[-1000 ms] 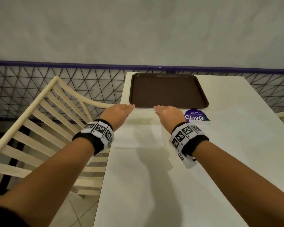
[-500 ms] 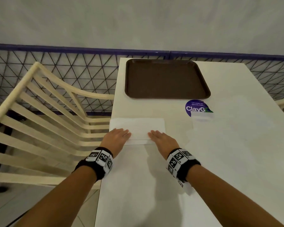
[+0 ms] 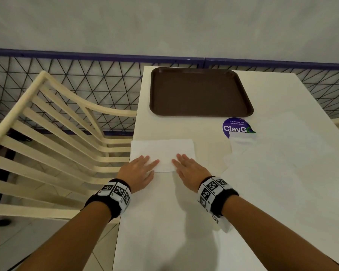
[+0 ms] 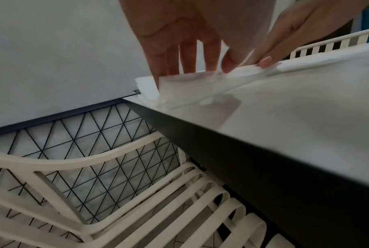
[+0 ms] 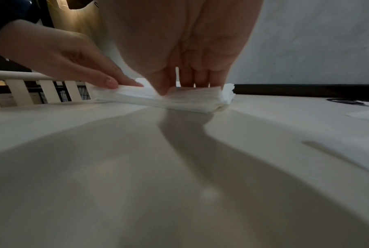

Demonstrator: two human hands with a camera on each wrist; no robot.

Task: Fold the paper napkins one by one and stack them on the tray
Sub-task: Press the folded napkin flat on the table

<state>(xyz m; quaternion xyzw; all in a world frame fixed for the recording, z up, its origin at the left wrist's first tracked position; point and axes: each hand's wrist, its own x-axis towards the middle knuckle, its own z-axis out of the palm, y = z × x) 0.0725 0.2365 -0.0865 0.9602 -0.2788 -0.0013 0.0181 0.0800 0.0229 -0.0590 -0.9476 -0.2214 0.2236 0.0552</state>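
A white folded paper napkin lies flat near the table's left edge, its left corner just past the edge. My left hand rests on its near left part with straight fingers. My right hand presses its near right part the same way. In the left wrist view the napkin shows as a thin layered fold under the fingertips. In the right wrist view my fingers press down on the napkin. The brown tray sits bare at the table's far end.
More white napkins lie spread on the right of the white table. A purple round sticker sits just before the tray. A cream slatted chair stands left of the table, with a wire-mesh fence behind.
Both hands drew back from near the tray to the napkin's near edge a second ago. Over the last half second they have stayed flat on it.
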